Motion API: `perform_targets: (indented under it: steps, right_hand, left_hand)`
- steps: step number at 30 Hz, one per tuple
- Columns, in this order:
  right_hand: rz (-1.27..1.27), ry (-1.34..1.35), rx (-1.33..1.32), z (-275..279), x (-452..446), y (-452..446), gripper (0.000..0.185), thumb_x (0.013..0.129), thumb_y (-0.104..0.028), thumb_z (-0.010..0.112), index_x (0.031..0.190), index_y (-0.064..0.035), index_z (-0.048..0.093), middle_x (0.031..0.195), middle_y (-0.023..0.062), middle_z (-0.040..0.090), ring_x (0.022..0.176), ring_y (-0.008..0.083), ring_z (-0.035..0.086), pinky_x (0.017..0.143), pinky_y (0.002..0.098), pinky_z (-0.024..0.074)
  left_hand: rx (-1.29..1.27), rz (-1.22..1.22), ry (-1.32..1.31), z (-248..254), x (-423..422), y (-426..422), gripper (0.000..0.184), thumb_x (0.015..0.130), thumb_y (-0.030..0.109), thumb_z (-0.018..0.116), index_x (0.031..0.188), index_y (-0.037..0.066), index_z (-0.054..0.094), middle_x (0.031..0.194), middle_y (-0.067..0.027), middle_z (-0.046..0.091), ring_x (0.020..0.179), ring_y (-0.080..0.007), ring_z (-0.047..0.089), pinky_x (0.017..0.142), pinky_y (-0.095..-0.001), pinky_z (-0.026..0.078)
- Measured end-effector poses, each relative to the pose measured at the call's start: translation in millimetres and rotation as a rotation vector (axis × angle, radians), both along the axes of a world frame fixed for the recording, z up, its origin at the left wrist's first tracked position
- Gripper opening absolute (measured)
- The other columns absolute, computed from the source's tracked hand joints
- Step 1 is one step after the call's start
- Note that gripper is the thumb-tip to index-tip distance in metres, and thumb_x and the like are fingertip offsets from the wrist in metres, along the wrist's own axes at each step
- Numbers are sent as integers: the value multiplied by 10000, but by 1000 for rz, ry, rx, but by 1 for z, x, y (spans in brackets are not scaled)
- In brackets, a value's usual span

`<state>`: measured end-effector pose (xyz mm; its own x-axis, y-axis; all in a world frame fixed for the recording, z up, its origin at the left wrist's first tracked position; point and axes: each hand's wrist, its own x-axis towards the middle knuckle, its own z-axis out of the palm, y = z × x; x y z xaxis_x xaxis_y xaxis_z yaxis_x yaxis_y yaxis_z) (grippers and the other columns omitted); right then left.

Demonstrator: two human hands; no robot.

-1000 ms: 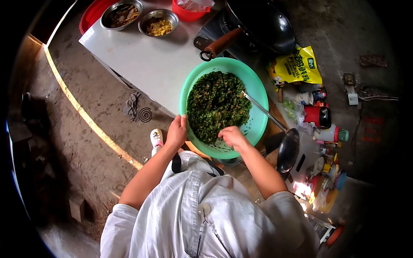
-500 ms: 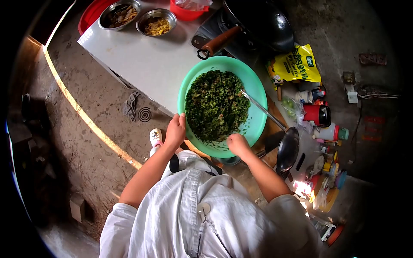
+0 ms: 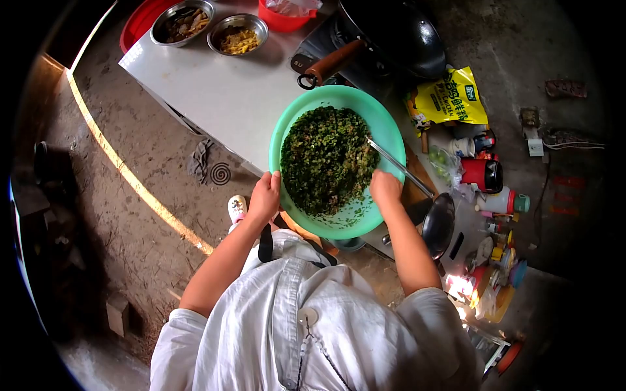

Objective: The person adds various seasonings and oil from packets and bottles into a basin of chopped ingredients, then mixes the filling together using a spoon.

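Note:
A green bowl (image 3: 385,140) holds a chopped dark green mixture (image 3: 326,159). A long metal utensil (image 3: 401,168) leans in it from the right, its upper end in the mixture. My left hand (image 3: 265,197) grips the bowl's lower left rim, thumb on top. Inside the bowl's right side, my right hand (image 3: 385,188) is closed at the edge of the mixture, below the utensil; what its fingers hold, if anything, is hidden.
Two metal bowls of food (image 3: 182,25) (image 3: 238,36) and a red basin (image 3: 287,16) stand on the white table (image 3: 202,85). A wok (image 3: 398,39), a yellow packet (image 3: 450,101), a black ladle (image 3: 437,225) and several jars (image 3: 481,174) lie behind and right.
My right hand has moved from the bowl's lower edge up and right, to its right side. The mixture's surface has shifted. My left hand stays on the rim.

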<state>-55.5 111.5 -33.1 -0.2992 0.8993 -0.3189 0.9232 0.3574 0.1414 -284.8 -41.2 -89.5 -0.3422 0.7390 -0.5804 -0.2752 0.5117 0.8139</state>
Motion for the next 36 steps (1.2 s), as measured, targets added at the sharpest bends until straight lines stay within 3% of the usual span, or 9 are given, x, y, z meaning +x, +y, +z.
perform_targets:
  steps: [3,5,7,11,19,21,27,31,36]
  right_hand:
    - [105,-103,-44,-21,24,-35,131,721,-57,492,771,21,585,711,202,617,687,343,619,614,439,476]
    - [113,-81,-77,-20,17,-64,117,723,-56,501,760,10,589,698,207,612,663,349,614,605,440,480]
    - [96,102,-232,-8,-3,-80,94,719,-61,515,702,2,582,682,206,604,646,359,602,583,443,480]
    - [19,398,-92,-8,-39,-48,137,748,-105,519,640,-37,568,644,186,592,614,367,583,559,443,473]
    - [188,-25,127,-15,-5,2,131,778,-80,458,729,-13,560,631,173,597,612,341,599,563,459,460]
    - [144,-159,-47,-18,5,-26,146,764,-48,450,792,21,575,701,176,624,684,318,621,612,403,483]
    - [203,-32,-249,-3,-33,-70,161,758,-66,440,818,10,568,727,222,617,666,358,620,604,438,492]
    - [278,39,121,-14,-33,-13,132,790,-93,452,725,-23,542,626,184,593,582,345,598,527,450,464]
    - [212,-97,50,-25,13,-37,107,734,-70,479,764,-2,555,657,197,606,617,346,611,533,448,464]
  left_hand:
    - [-8,-1,29,-7,1,-1,369,921,335,360,832,-8,464,571,-83,479,476,-192,531,420,-311,453]
    - [109,-41,320,-20,1,-1,371,921,335,359,827,-7,465,569,-85,480,467,-190,527,413,-310,445]
    - [75,-34,269,-4,0,-1,374,921,336,360,822,-9,466,569,-85,480,463,-190,525,411,-308,443]
    - [38,-16,141,2,0,0,375,920,335,366,814,-11,467,573,-88,481,453,-191,520,411,-310,445]
    - [24,-8,83,1,0,0,370,921,330,369,825,-14,465,592,-95,492,457,-191,523,413,-314,456]
    - [40,-15,133,6,-2,-1,369,920,330,370,825,-14,466,596,-96,495,462,-191,527,415,-313,458]
    - [46,-53,210,3,-2,0,372,921,329,365,842,-18,471,593,-93,498,467,-194,538,419,-306,465]
    - [11,-23,57,2,-2,0,378,921,331,362,852,-23,474,581,-93,495,468,-200,544,408,-308,455]
    - [36,-4,68,-8,-1,-1,380,920,334,366,860,-23,479,589,-97,502,473,-204,552,412,-311,456]
